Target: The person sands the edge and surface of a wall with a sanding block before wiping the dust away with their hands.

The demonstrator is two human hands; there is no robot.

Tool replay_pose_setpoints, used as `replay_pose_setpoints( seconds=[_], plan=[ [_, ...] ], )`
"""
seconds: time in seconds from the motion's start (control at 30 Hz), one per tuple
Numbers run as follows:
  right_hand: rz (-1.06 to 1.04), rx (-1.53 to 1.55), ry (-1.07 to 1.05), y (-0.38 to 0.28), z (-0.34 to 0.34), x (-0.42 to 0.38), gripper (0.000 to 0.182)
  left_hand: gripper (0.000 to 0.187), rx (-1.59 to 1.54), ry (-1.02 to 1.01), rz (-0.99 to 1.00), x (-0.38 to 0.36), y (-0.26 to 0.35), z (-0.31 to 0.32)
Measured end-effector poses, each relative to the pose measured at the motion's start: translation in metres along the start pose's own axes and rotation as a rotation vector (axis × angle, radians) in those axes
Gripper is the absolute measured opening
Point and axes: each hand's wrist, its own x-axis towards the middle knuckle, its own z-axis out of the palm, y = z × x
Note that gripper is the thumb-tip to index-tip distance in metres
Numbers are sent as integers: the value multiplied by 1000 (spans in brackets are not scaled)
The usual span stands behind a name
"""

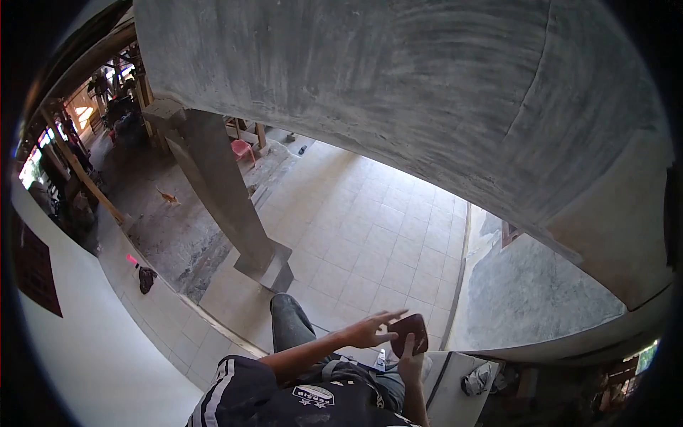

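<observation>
My right hand (410, 359) grips a flat dark reddish-brown object (408, 330) with rounded corners, about the size of a phone or wallet; I cannot tell which. Its thumb lies along the face turned up to me. From the left, my left hand (370, 331) reaches over with fingers stretched and apart, their tips right at the object's upper left edge. Below the hands, a small white item (381, 359) shows at my lap, close to the dark shirt (313, 402).
A concrete pillar (220, 181) stands on the tiled floor (370, 245) ahead. A grey plastered slab (398, 78) slopes overhead. To the left are a red chair (242, 149), an orange cat (168, 196) and a dark bag (146, 279). A crumpled plastic bag (477, 379) lies at right.
</observation>
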Motion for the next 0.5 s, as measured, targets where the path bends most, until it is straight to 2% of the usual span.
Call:
replay_pose_setpoints(
  seconds=[0.07,0.17,0.2,0.3,0.33,0.37,0.4,0.43,0.47,0.5],
  plan=[
    [-120,-141,82,-1,-13,10,48,65,76,108,39,5,-4,-1],
    [-285,-293,254,-24,-32,25,53,48,138,224,70,20,10,-27],
    [-331,-326,311,-35,-38,29,50,38,159,278,110,26,17,-38],
    [-542,-380,427,-53,-70,53,46,24,235,382,251,47,66,-74],
    [-517,-551,466,-74,-79,51,44,21,278,412,334,54,86,-85],
    [-626,-522,424,-86,-93,61,43,18,316,441,423,62,108,-95],
    [-781,-678,491,-112,-104,65,43,15,329,470,483,70,128,-105],
    [-864,-623,489,-140,-111,64,43,13,343,483,504,75,152,-115],
    [-912,-760,543,-165,-123,66,45,13,433,488,628,83,169,-129],
    [-948,-767,597,-192,-130,66,47,12,494,518,667,88,193,-136]
  ],
)
